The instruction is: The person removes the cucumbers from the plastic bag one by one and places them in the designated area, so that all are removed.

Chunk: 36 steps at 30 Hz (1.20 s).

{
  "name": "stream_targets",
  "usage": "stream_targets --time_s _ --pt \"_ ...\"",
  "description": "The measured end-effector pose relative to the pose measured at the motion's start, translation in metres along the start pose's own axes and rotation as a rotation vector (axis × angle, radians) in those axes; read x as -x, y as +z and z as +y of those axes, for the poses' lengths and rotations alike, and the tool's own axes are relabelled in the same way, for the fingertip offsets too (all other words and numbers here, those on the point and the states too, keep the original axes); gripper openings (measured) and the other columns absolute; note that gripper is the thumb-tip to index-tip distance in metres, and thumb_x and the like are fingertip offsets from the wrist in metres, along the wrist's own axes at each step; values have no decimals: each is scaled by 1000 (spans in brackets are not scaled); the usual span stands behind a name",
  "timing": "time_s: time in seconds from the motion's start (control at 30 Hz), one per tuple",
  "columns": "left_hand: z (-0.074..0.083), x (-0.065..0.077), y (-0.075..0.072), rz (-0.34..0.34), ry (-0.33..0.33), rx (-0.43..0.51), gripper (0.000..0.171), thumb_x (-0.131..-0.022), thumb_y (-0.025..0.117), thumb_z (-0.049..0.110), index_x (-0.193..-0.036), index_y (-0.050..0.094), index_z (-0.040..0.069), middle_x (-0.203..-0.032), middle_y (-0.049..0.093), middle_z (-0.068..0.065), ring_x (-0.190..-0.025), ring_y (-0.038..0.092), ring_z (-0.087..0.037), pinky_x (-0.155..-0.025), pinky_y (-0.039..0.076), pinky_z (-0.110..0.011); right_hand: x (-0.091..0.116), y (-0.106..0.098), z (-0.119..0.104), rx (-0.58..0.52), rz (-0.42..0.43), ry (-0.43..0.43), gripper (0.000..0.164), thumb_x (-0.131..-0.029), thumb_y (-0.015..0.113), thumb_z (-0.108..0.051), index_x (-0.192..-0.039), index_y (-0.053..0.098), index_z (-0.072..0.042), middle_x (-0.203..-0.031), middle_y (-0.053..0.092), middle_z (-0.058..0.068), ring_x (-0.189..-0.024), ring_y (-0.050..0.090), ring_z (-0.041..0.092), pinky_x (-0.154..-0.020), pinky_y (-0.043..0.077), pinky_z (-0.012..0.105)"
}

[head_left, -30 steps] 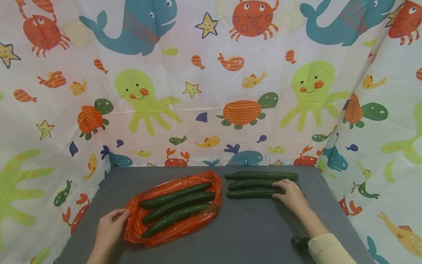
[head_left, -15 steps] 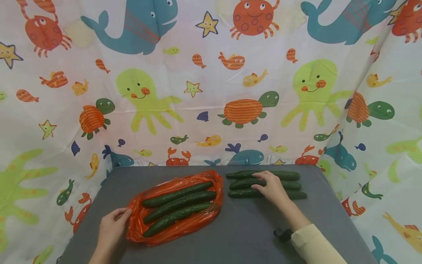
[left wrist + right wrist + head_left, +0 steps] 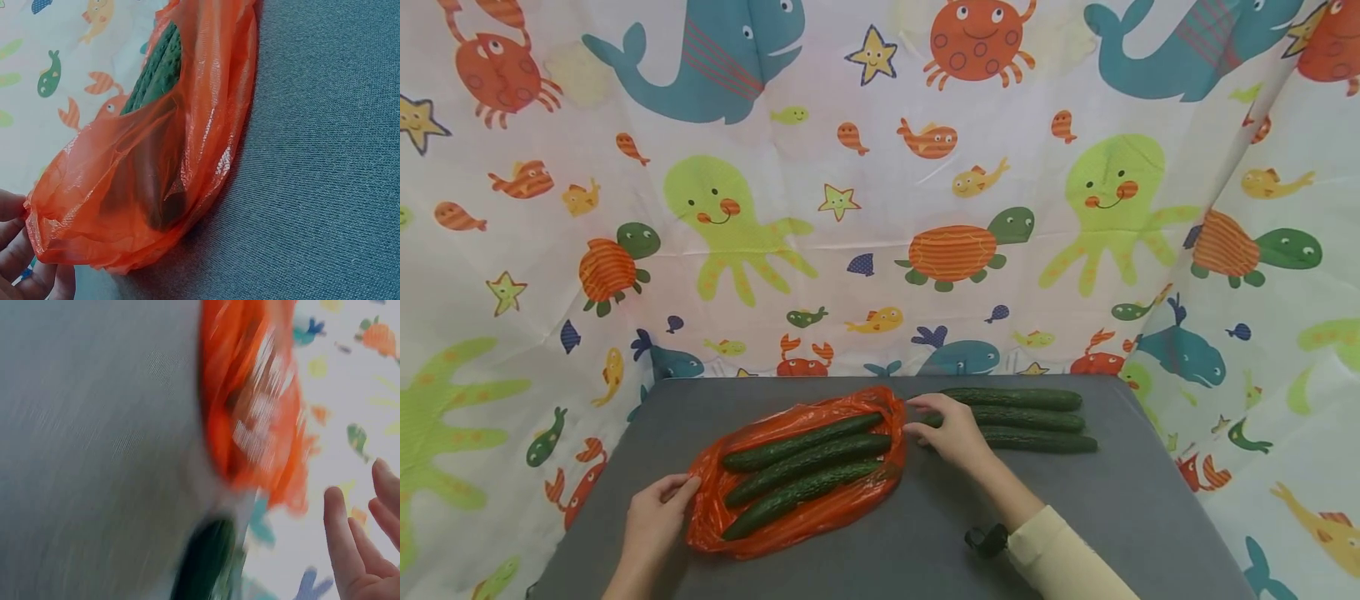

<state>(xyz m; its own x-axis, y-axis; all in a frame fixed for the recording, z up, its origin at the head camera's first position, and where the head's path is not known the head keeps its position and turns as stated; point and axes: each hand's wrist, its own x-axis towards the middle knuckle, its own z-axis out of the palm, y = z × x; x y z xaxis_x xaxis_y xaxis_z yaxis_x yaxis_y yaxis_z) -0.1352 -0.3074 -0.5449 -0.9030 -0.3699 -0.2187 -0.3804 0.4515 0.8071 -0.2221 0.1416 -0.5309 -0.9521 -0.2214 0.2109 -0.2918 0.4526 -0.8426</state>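
An orange plastic bag (image 3: 831, 521) lies spread on the table with three cucumbers (image 3: 808, 462) side by side in its opening. At its left end, my left hand (image 3: 653, 512) pinches the plastic between thumb and fingers. The left wrist view has these fingers (image 3: 22, 256) at the bag's gathered edge. My right hand (image 3: 953, 432) is at the bag's right end, over the left ends of three more cucumbers (image 3: 1033, 418) lying in a row. Its fingers (image 3: 340, 534) are extended and hold nothing. In the right wrist view the orange bag (image 3: 250, 419) and a dark cucumber (image 3: 206, 559) are blurred.
The grey table (image 3: 925, 550) runs back to a white curtain (image 3: 865, 167) printed with sea animals, which also stands along both sides. A small black object (image 3: 987, 540) shows at the cuff of the pale yellow right sleeve (image 3: 1067, 554).
My right hand has moved left, from over the right part of the cucumber row to the bag's right end. The left hand keeps its hold on the bag, and the cucumbers stay in place.
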Motion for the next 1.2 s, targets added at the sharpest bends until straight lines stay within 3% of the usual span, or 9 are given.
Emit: stream_targets --time_s 0.13,0.33,0.5,0.67,0.73,0.83,0.97,1.2 --pt "-3 -2 1 -2 -8 1 53 -99 62 47 -121 67 -1 -102 75 -11 -80 67 -12 -71 57 -38 -3 27 -20 -145 -78 15 43 -87 80 -21 -127 68 -13 -124 68 16 -93 73 33 -67 61 36" --pt "-4 -3 1 1 -9 0 55 -98 63 49 -122 67 -1 -103 75 -11 -81 67 -13 -68 56 -35 -9 62 -37 -194 -142 -27 41 -90 78 -22 -129 68 -18 -122 66 12 -78 74 36 -70 61 43" --pt "-4 -3 1 4 -2 -11 56 -97 63 50 -121 68 0 -104 75 -11 -81 66 -12 -67 55 -33 -10 78 -33 -130 -165 -25 41 -89 78 -21 -129 68 -18 -126 66 14 -83 74 26 -65 59 27" --pt "-5 -5 2 9 -9 -4 56 -97 64 51 -120 68 0 -103 75 -10 -81 67 -11 -68 56 -33 -3 83 -24 -120 -200 16 40 -90 77 -15 -128 69 -13 -127 66 16 -87 74 26 -61 58 25" --pt "-6 -5 2 16 -12 -4 56 -97 64 51 -120 68 -1 -102 76 -11 -80 67 -11 -67 56 -32 1 85 -20 -110 -187 8 38 -89 78 -10 -126 70 -10 -129 66 15 -98 72 29 -60 58 26" --pt "-7 -6 1 21 -10 -15 57 -97 63 51 -120 68 -1 -102 75 -11 -80 66 -11 -67 55 -32 7 88 -15 -19 -135 -37 35 -85 80 -6 -119 74 -8 -132 66 13 -110 67 30 -71 60 32" --pt "-6 -5 2 24 -8 -25 56 -97 63 51 -120 68 0 -103 75 -11 -80 66 -11 -68 55 -34 14 92 -10 115 -79 -15 38 -81 85 -11 -117 75 -11 -124 68 8 -107 67 26 -86 56 40" --pt "-4 -4 3 11 -22 -7 56 -97 64 51 -121 68 1 -103 75 -10 -81 66 -11 -68 55 -34 25 102 -5 209 -89 71 41 -77 88 -12 -116 74 -9 -118 62 10 -109 62 34 -87 54 49"
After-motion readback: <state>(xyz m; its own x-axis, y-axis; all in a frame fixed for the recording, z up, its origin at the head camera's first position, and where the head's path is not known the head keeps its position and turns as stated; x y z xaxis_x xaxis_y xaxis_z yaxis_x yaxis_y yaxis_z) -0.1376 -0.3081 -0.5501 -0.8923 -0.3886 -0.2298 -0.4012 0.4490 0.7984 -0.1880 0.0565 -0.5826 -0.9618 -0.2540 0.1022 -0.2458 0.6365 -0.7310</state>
